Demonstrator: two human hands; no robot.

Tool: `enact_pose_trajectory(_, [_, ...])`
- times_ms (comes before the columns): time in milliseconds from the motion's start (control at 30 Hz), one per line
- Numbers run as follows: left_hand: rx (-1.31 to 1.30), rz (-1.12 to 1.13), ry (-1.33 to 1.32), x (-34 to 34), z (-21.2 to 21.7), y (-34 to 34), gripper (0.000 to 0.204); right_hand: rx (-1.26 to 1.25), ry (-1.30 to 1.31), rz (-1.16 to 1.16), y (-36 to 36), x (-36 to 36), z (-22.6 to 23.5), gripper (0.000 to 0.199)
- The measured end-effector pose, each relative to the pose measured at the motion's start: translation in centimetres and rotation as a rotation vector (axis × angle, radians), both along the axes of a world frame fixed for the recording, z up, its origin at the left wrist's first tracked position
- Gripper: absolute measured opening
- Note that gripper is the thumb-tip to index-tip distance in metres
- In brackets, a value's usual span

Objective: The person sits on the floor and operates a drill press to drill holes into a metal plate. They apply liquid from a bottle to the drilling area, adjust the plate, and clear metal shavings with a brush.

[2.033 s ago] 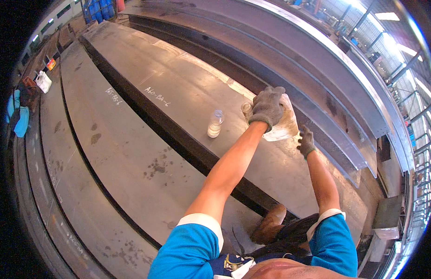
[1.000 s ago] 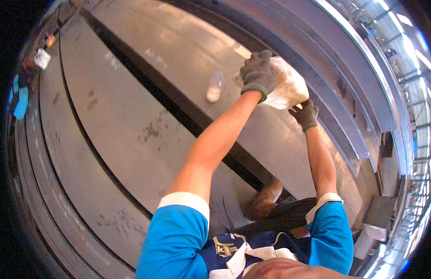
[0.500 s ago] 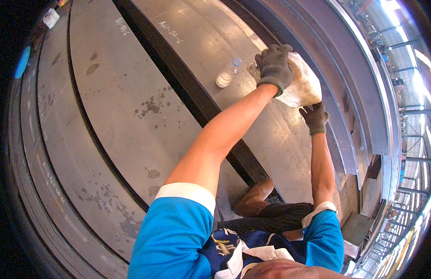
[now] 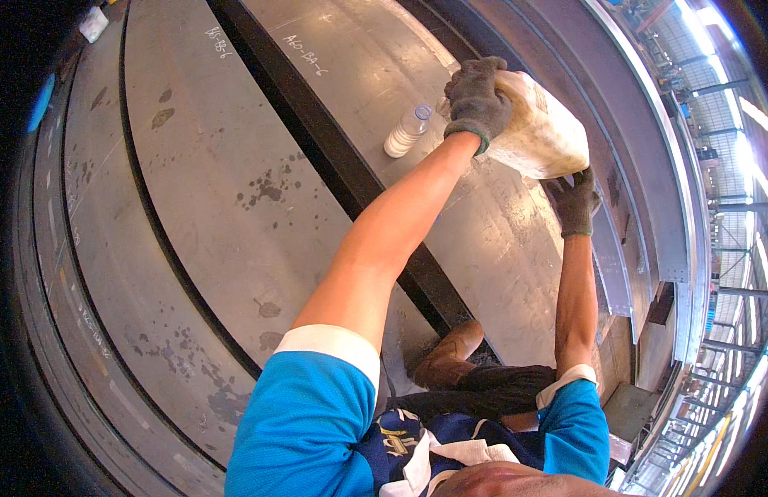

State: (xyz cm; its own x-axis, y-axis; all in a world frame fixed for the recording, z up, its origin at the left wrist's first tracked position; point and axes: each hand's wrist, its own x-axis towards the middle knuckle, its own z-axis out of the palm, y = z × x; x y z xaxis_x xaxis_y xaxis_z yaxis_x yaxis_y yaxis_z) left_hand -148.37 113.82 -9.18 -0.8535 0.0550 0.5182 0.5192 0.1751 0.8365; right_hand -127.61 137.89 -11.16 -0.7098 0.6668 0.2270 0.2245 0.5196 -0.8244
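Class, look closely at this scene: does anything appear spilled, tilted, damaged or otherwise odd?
The pale jug, held in the left hand and right hand, is tipped over near the small bottle. Dark blotches mark the steel plate. No spill shows.

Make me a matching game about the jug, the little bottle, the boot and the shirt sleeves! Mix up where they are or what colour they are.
Things:
1. large whitish jug
2. small plastic bottle
3. boot
4. shirt sleeves

Descriptions:
A. brown, down in the dark gap between the steel plates
B. bright blue with white cuffs
C. held tilted in both gloved hands, left hand on top, right hand underneath
D. standing upright on the steel plate, just left of the left hand

Pairs: 1-C, 2-D, 3-A, 4-B
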Motion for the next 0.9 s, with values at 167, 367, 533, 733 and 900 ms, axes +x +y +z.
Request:
enact_pose_trajectory(167, [0.041,-0.013,-0.009,0.5,0.5,0.1,0.046,-0.148,0.081,-0.039,2.3,0.9,0.5,0.084])
enact_pose_trajectory(367, [0.065,0.026,-0.044,0.7,0.9,-1.3,0.047,-0.151,0.050,0.011,0.8,0.2,1.4,0.056])
enact_pose_trajectory(533, [0.129,0.021,-0.043,1.1,1.1,-1.0,0.045,-0.131,0.068,0.056,0.3,0.9,3.6,0.053])
enact_pose_trajectory(733, [0.169,0.045,-0.019,0.2,0.1,-1.8,0.044,-0.586,0.223,-0.165,-7.5,-1.8,8.0,0.053])
enact_pose_trajectory(900, [0.151,0.010,-0.085,0.6,0.3,-1.4,0.045,-0.553,0.246,-0.154,-5.7,-0.9,7.2,0.052])
